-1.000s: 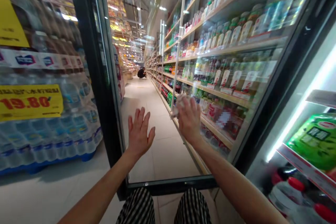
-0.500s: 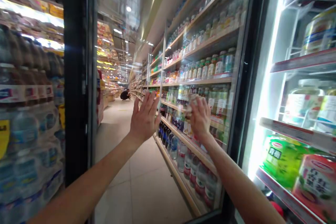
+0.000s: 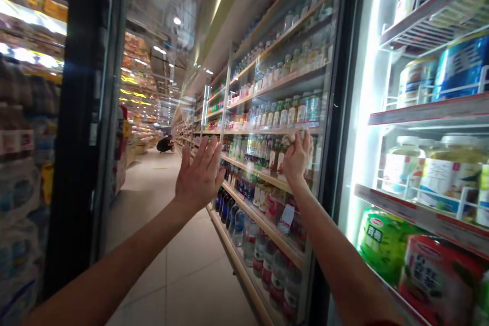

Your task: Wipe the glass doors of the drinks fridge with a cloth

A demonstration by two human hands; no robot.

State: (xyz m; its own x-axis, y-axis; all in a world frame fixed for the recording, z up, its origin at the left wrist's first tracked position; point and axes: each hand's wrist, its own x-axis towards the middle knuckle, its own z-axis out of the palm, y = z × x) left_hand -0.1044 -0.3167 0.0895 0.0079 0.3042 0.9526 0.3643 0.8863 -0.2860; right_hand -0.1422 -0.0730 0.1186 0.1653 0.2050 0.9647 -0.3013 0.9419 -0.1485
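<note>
A glass cooler door (image 3: 153,224) with a dark frame stands swung out in front of me, and shelves show through the pane. My left hand (image 3: 199,177) lies flat against the glass, fingers spread and holding nothing. Towards the door's right side, my right hand (image 3: 298,159) is closed on a crumpled pale cloth (image 3: 289,138), which is pressed to the glass. Most of the cloth is hidden behind the fingers. Below that hand, a small whitish patch (image 3: 286,218) shows on the pane; I cannot tell whether it is a sticker or a reflection.
Lit cooler shelves (image 3: 428,112) with jars, cans and drink pouches (image 3: 385,244) are close on my right. Packs of bottles (image 3: 19,204) are stacked at the left beyond the dark door frame (image 3: 82,127). A person (image 3: 165,143) crouches far down the aisle.
My right hand with the cloth has moved rightwards and slightly up across the pane, towards the door frame. My left hand stays flat on the glass. The view has turned somewhat to the right.
</note>
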